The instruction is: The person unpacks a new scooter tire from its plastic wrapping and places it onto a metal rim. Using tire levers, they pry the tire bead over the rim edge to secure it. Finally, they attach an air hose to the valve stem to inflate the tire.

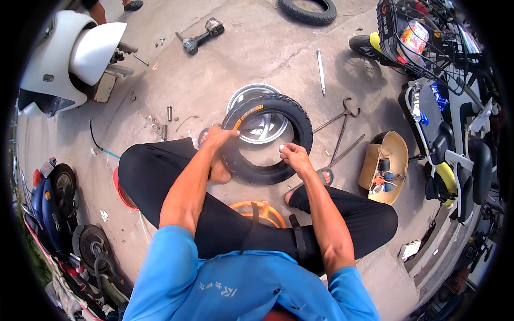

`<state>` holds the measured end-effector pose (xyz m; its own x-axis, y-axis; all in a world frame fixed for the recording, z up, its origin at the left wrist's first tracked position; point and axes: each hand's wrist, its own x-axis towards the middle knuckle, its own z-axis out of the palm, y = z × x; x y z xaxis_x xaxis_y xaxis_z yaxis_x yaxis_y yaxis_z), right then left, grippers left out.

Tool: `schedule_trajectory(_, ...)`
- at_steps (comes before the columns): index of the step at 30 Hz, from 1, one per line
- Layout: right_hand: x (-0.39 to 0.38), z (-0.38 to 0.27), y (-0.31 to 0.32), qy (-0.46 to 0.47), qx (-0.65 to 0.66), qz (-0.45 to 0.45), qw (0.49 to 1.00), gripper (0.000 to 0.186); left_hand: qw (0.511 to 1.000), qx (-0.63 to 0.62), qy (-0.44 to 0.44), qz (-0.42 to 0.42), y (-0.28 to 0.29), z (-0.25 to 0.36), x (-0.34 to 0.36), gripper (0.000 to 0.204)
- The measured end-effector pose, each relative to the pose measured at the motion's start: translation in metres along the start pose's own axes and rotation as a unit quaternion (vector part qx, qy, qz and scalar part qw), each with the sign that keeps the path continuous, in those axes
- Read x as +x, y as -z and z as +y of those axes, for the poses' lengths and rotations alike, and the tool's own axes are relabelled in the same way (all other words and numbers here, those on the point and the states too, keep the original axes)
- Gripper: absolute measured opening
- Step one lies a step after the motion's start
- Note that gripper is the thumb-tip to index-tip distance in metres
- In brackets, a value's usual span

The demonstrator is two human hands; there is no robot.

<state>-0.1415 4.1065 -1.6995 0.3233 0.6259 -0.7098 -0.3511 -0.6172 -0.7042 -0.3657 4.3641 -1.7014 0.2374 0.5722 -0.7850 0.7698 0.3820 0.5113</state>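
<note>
A black tyre (304,125) with an orange label leans over a silver wheel rim (267,136) on the ground between my feet. My left hand (218,137) is closed on the tyre's left side, its thumb over the sidewall. My right hand (295,157) is at the tyre's right inner edge, with thumb and forefinger pinched together. Whether something small is between those fingertips, I cannot make out. Part of the rim shows through the tyre's opening, and the rest is behind the tyre.
Long metal tools (342,119) lie right of the tyre, near a tan bowl-shaped container (371,163) of small items. A cordless power tool (201,37) and another tyre (309,17) lie farther off. Scooters stand on both sides, a white one (99,51) at left. Something orange (274,215) sits beneath my legs.
</note>
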Motion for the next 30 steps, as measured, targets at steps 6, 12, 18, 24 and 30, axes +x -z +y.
schedule_trajectory(6, -0.032, -0.054, -0.012, 0.076, 0.094, 0.041, 0.992, 0.114, 0.966, -0.057, -0.243, -0.06, -0.065, 0.072, -0.101, 0.111)
schedule_trajectory(12, -0.101, -0.115, 0.018, 0.162, -0.286, 0.267, 0.906, 0.082, 0.941, 0.103, -0.312, -0.086, -0.087, 0.097, -0.176, 0.094)
schedule_trajectory(18, -0.173, -0.132, 0.07, 0.331, -0.596, 0.172, 0.711, 0.124, 0.821, 0.21, -0.49, -0.205, -0.074, 0.129, -0.173, 0.081)
schedule_trajectory(24, -0.174, -0.1, 0.066, 0.221, -0.417, 0.183, 0.862, 0.094, 0.759, 0.238, -0.597, -0.105, -0.079, 0.137, -0.159, 0.093)
schedule_trajectory(30, -0.222, -0.149, 0.066, 0.14, -0.361, 0.317, 0.866, 0.103, 0.899, -0.004, -0.427, 0.098, -0.082, 0.111, -0.125, 0.073)
